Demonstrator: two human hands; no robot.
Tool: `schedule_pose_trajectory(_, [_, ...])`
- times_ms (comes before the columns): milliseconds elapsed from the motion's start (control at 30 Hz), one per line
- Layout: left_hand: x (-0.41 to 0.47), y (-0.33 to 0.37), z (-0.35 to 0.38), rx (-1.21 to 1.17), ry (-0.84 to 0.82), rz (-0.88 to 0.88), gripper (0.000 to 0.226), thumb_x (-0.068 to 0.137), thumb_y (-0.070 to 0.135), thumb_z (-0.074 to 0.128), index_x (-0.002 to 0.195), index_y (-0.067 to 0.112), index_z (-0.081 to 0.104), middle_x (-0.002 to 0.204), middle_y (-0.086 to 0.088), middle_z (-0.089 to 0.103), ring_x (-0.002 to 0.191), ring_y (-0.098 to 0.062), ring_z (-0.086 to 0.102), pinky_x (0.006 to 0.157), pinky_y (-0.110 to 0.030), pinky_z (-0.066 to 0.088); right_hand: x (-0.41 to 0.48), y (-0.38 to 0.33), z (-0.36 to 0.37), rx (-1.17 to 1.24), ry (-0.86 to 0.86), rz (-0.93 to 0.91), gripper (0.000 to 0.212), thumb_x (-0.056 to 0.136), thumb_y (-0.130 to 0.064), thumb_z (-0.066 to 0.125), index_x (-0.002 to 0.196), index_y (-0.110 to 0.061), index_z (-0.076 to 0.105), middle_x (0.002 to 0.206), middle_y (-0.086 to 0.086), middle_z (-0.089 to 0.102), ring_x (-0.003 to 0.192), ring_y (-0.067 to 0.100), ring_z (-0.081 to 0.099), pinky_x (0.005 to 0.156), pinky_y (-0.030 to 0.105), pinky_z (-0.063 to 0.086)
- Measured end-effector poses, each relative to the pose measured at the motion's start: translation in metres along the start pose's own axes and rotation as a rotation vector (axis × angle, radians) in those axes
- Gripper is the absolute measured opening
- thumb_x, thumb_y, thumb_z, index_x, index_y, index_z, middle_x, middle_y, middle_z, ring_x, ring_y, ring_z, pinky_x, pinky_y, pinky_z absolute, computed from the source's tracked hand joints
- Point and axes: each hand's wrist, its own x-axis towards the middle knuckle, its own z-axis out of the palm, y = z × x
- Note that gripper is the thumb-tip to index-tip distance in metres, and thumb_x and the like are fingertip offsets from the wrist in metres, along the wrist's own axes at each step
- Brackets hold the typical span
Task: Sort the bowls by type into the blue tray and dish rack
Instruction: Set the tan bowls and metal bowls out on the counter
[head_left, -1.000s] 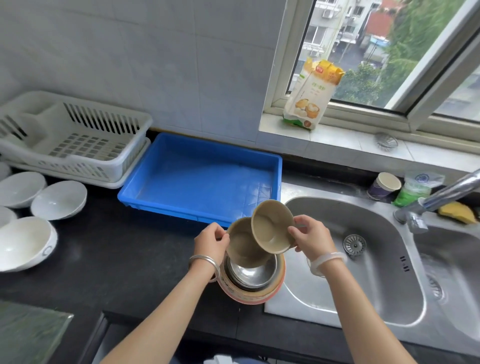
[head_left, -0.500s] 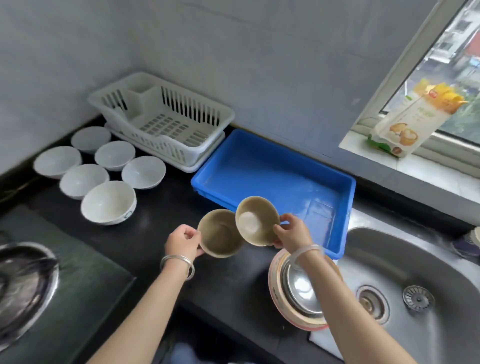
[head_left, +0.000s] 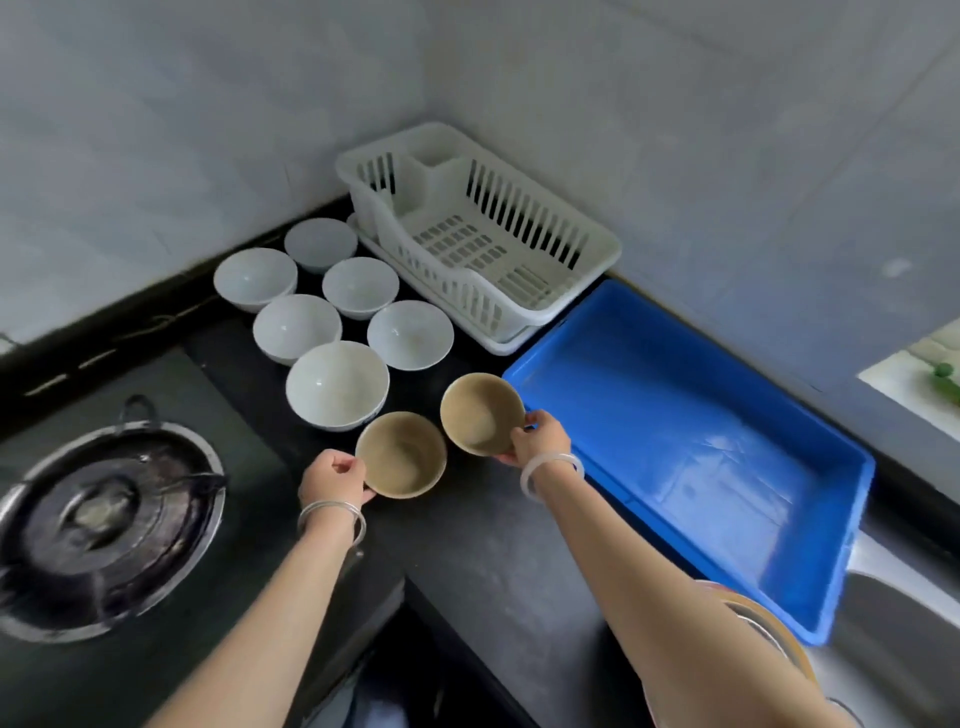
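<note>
- My left hand (head_left: 332, 480) pinches the nearer small round tan bowl (head_left: 402, 454) at its near-left rim, thumb on the lip and fingers curled under the wall; the bowl sits low over the black stone counter (head_left: 467, 545), and I cannot tell whether its foot touches
- My right hand (head_left: 537, 436) grips the farther small round tan bowl (head_left: 480, 413) the same way at its near-right rim; this bowl is tilted toward me, just beside the near-left corner of the shallow blue plastic tray (head_left: 675, 415)
- Both tan bowls look matte, stiff and light enough for a one-sided rim pinch; the dull surface should give my fingers good friction
- Their rims are nearly touching, so I judge a knock between them the likeliest way to chip one
- The six glossy white round bowls (head_left: 336, 384) stand upright in a cluster on the counter, just left of the white slatted plastic dish rack (head_left: 519, 306); they look glazed, probably slicker, heavier and breakable
- I would take each white bowl with thumb inside the rim and fingers under the wall, one at a time
- I see no bowl in the tray or the rack yet, so by my reading the sorting has barely begun
</note>
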Motion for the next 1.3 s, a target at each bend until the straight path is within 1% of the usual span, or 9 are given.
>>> schedule_pose_trajectory(167, [0.017,-0.006,-0.001,-0.015,0.007,-0.029,0.022,0.084,0.0,0.056,0.066,0.012,0.053,0.074,-0.007,0.056,0.068,-0.023,0.058,0.073,-0.035,0.055,0.014,-0.015,0.026,-0.087,-0.003,0.023,0.029,0.089,-0.005,0.048,0.117,-0.014,0.051,0.094,0.004,0.05,0.08,0.033,0.065,0.069,0.042,0.06])
schedule_pose_trajectory(333, [0.026,-0.013,0.001,-0.003,0.01,-0.055,0.022,0.084,0.002,0.057,0.065,0.014,0.053,0.074,-0.006,0.057,0.062,-0.019,0.058,0.072,-0.035,0.056,0.024,-0.015,0.042,-0.109,0.025,0.015,0.028,0.091,-0.005,0.046,0.117,-0.012,0.052,0.079,0.0,0.052,0.063,0.021,0.063,0.078,0.043,0.058])
schedule_pose_trajectory(400, [0.027,-0.015,0.001,-0.001,0.015,-0.058,0.022,0.084,0.003,0.057,0.066,0.015,0.054,0.08,-0.01,0.059,0.067,-0.024,0.059,0.073,-0.037,0.057,0.025,-0.014,0.046,-0.099,0.046,0.021,0.029,0.091,-0.004,0.046,0.118,-0.013,0.052,0.088,0.004,0.057,0.075,0.026,0.066,0.076,0.039,0.058])
schedule_pose_trajectory(500, [0.029,-0.016,0.001,-0.001,0.009,-0.055,0.014,0.084,0.003,0.057,0.073,0.013,0.056,0.086,-0.012,0.06,0.073,-0.027,0.06,0.073,-0.036,0.057,0.023,-0.013,0.05,-0.006,0.062,0.072,0.03,0.091,-0.003,0.045,0.119,-0.014,0.051,0.104,0.009,0.057,0.091,0.031,0.066,0.061,0.03,0.056])
schedule_pose_trajectory(633, [0.03,-0.017,0.001,-0.003,0.0,-0.04,0.007,0.085,0.004,0.057,0.084,0.011,0.059,0.089,-0.011,0.061,0.078,-0.028,0.06,0.073,-0.037,0.057,0.025,-0.012,0.054,0.1,0.024,0.113,0.032,0.092,-0.003,0.046,0.122,-0.015,0.049,0.104,0.009,0.056,0.093,0.031,0.066,0.081,0.039,0.058])
schedule_pose_trajectory(833, [0.031,-0.023,0.002,0.001,-0.022,-0.053,0.016,0.087,0.008,0.058,0.101,0.007,0.065,0.094,-0.01,0.064,0.064,-0.019,0.061,0.077,-0.04,0.058,0.026,-0.01,0.053,0.15,-0.064,0.135,0.038,0.093,-0.008,0.046,0.13,-0.017,0.044,0.097,0.005,0.058,0.075,0.019,0.065,0.085,0.039,0.057])
schedule_pose_trajectory(1000, [0.028,-0.023,0.001,-0.041,-0.017,-0.06,0.027,0.088,0.008,0.056,0.115,0.004,0.062,0.109,-0.016,0.065,0.077,-0.026,0.063,0.08,-0.037,0.056,0.017,-0.013,0.049,0.155,-0.134,0.145,0.046,0.095,-0.018,0.048,0.139,-0.016,0.036,0.095,0.003,0.057,0.09,0.022,0.066,0.088,0.04,0.055])
schedule_pose_trajectory(1100, [0.021,-0.02,0.0,-0.03,-0.031,-0.048,0.034,0.09,0.011,0.053,0.123,0.005,0.057,0.119,-0.017,0.062,0.09,-0.029,0.064,0.084,-0.038,0.055,0.009,-0.013,0.042,0.126,-0.146,0.137,0.047,0.095,-0.02,0.048,0.14,-0.017,0.036,0.111,0.008,0.059,0.096,0.022,0.064,0.09,0.039,0.054])
schedule_pose_trajectory(1300, [-0.005,-0.02,-0.009,0.286,-0.017,0.099,0.04,0.093,0.018,0.044,0.132,0.011,0.05,0.134,-0.011,0.055,0.12,-0.03,0.053,0.105,-0.042,0.04,-0.019,-0.004,0.01,-0.071,-0.114,-0.07,0.035,0.096,-0.026,0.044,0.131,-0.021,0.046,0.122,0.003,0.057,0.098,0.019,0.062,0.089,0.036,0.053])
